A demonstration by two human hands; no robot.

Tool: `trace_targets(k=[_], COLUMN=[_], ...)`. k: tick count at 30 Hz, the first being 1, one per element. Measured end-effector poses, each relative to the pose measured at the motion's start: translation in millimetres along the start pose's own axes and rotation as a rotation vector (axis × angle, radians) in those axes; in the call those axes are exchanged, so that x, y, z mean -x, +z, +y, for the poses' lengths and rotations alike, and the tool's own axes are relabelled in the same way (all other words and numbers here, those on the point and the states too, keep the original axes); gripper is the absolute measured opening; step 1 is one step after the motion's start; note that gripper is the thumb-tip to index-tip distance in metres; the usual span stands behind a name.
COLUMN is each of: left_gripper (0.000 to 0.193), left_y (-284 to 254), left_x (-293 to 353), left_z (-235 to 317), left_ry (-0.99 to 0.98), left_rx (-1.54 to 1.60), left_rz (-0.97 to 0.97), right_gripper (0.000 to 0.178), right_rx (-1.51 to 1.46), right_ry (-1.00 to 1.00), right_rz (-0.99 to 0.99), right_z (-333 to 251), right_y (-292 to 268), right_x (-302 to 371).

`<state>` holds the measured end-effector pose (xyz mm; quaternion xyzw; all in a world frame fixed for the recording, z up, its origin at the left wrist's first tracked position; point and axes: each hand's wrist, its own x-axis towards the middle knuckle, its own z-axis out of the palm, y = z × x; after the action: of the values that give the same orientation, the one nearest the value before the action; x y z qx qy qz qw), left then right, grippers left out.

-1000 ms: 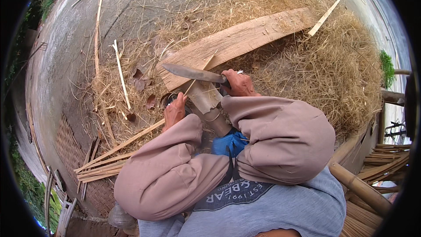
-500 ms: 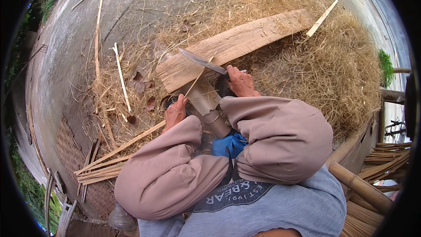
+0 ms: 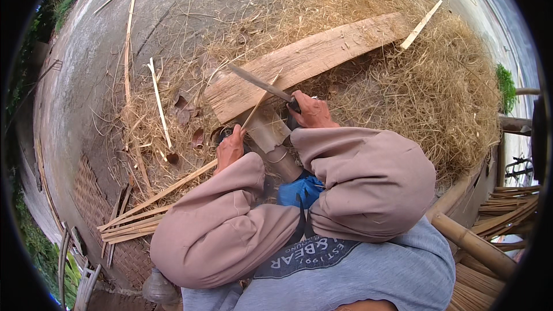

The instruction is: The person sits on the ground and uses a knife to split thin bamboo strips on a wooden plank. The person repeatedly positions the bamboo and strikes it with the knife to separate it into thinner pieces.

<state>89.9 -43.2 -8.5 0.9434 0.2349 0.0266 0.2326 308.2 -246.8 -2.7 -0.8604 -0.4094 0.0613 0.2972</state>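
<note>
Bamboo strip (image 3: 173, 183) runs from the lower left up into the left hand (image 3: 230, 148), fingers closed around it. Just right, the right hand (image 3: 311, 110) grips a long knife (image 3: 260, 83), blade over the wooden plank (image 3: 314, 57) amid dry shavings (image 3: 438, 86).

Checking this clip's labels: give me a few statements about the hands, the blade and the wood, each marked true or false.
1. The right hand holds a knife by its handle. True.
2. The knife blade points toward the person's right. False: it points up and to the left, over the wooden plank.
3. The left hand holds a thin bamboo strip. True.
4. The plank lies on bare concrete. False: it rests on a heap of dry straw-like shavings.
5. Both forearms are bare. False: both wear long tan sleeves.
</note>
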Motion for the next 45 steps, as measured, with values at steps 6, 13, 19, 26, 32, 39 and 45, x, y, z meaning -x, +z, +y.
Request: trace_targets(k=[6, 13, 19, 26, 32, 39, 45], left_gripper=[0.021, 0.024, 0.024, 0.025, 0.025, 0.026, 0.026], left_y=[5.0, -6.0, -7.2, -6.2, -3.5, -3.6, -5.8], left_x=[-6.0, -6.6, -5.0, -6.6, -15.4, -6.1, -4.9], left_z=[-0.4, 1.1, 2.8, 6.3, 13.0, 0.9, 4.5], left_ry=[0.018, -0.066, -0.082, -0.085, -0.061, -0.105, -0.106], left_rx=[0.002, 0.046, 0.062, 0.072, 0.097, 0.105, 0.124], left_rz=[-0.014, -0.043, -0.052, -0.058, -0.068, -0.061, -0.061], right_gripper=[0.044, 0.046, 0.040, 0.050, 0.052, 0.044, 0.043], right_rx=[0.144, -0.514, -0.671, -0.203, -0.254, -0.686, -0.472], right_ry=[-0.002, 0.317, 0.481, 0.276, 0.302, 0.479, 0.302], right_rz=[0.011, -0.170, -0.087, 0.018, -0.044, -0.196, 0.214], right_z=[15.8, 5.3, -7.7, 7.8, 22.2, 9.6, 6.7], right_y=[1.8, -16.2, -42.7, -30.8, -35.8, -21.5, -27.6], right_x=[-3.6, -3.6, -9.1, -30.1, -22.2, -27.3, -33.9])
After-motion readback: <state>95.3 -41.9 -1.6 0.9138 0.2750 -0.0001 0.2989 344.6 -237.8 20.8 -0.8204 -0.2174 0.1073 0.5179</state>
